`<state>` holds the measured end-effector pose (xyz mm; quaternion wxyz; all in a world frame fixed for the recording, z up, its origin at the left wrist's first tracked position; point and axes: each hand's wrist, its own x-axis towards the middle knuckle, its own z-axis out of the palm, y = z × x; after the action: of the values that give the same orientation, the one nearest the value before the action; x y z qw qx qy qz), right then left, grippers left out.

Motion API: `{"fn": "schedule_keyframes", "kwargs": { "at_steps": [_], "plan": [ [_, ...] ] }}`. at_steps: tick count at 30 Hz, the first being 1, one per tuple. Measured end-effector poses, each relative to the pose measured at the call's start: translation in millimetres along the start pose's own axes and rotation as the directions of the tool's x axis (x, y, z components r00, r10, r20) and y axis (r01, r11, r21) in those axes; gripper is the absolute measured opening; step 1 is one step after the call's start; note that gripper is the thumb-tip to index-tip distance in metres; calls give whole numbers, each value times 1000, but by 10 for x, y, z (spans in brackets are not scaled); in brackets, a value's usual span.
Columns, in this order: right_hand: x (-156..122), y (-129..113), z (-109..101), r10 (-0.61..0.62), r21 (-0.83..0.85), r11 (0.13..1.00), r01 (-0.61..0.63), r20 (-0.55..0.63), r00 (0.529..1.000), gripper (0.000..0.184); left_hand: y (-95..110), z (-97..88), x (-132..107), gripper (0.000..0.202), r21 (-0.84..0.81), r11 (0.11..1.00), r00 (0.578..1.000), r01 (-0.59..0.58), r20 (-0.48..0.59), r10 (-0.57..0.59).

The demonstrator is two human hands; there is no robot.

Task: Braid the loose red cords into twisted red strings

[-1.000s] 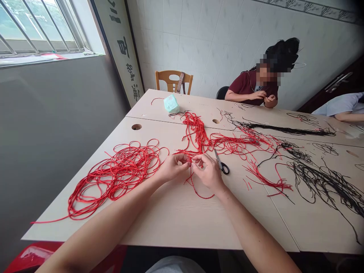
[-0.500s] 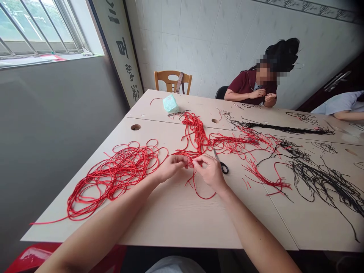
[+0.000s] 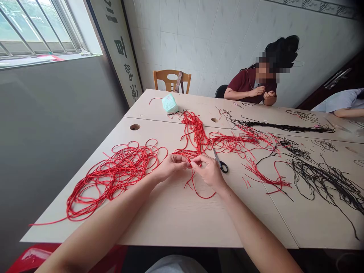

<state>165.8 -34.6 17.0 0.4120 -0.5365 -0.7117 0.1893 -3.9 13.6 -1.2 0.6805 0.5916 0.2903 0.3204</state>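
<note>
Between my two hands a thin red cord [image 3: 193, 184] is pinched, its braided tail and loose ends hanging down onto the table. My left hand [image 3: 173, 165] is closed on it with thumb and forefinger. Fingertip to fingertip with it, my right hand [image 3: 207, 169] pinches the same cord; the exact spot is partly hidden by the fingers. Just beyond my hands lies a bundle of braided red cords [image 3: 196, 131]. Scissors with black handles [image 3: 223, 167] rest beside my right hand. A big loose coil of red cord [image 3: 122, 172] spreads out left of my left forearm.
Red cord lengths [image 3: 233, 141] and black cords [image 3: 327, 178] cover the right of the table [image 3: 176, 223]. A pale green packet [image 3: 170, 103] stands at the back, near a wooden chair [image 3: 172, 80]. Across the table sits a person in a maroon top [image 3: 241, 84]; another person's sleeve [image 3: 341, 101] shows far right.
My fingers have shifted slightly on the cord, and the right fingertips have come closer to the left ones. The view has tilted a little; the things on the table lie as before.
</note>
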Motion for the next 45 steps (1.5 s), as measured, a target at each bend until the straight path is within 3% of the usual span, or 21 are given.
{"fn": "schedule_keyframes", "kwargs": {
  "at_steps": [3, 5, 9, 11, 14, 20, 23, 27, 29, 32, 34, 41, 45],
  "plan": [
    [-2, 31, 28, 52, 96, 994, -51, -10, 999, 12, -20, 5, 12, 23, -14, 1000, 1000, -21, -22, 21],
    [1, 73, 52, 139, 281, 949, -141, 29, 990, 17, -31, 4, 20, 24, 24, 998, 997, -54, -60, 56],
    [8, 151, 74, 311, 564, 725, -394, 242, 919, 26, -14, 4, 9, 21, 245, 961, 982, -129, -103, 158],
    [8, 160, 66, 337, 596, 652, -469, 326, 883, 25, 12, 9, -9, 18, 384, 910, 973, -156, -101, 210],
    [6, 135, 46, 333, 651, 572, -499, 371, 867, 23, 50, 23, -35, 16, 546, 820, 952, -173, -120, 281],
    [-3, 77, 59, 346, 711, 439, -549, 431, 834, 24, 86, 45, -65, 13, 704, 669, 887, -239, -123, 446],
    [-4, 65, 82, 342, 707, 442, -552, 437, 832, 25, 80, 54, -71, 13, 718, 645, 870, -262, -114, 480],
    [4, 61, 102, 369, 709, 505, -492, 338, 866, 22, 44, 75, -64, 15, 666, 705, 883, -242, -150, 445],
    [2, 64, 111, 340, 654, 644, -398, 222, 914, 21, 19, 86, -57, 17, 620, 758, 896, -204, -193, 399],
    [-13, 64, 125, 206, 427, 883, -196, 24, 978, 15, -16, 94, -48, 21, 535, 834, 923, -136, -237, 303],
    [-25, 57, 129, 128, 278, 954, -111, -41, 991, 12, -36, 91, -42, 23, 467, 878, 939, -106, -242, 243],
    [-32, 24, 105, 52, 141, 989, -43, -58, 997, 9, -76, 84, -22, 29, 209, 975, 968, -72, -221, 119],
    [-20, 56, 151, 166, 405, 905, -129, -57, 985, 14, -68, 106, -26, 27, 90, 990, 973, -110, -194, 126]
  ]
}}
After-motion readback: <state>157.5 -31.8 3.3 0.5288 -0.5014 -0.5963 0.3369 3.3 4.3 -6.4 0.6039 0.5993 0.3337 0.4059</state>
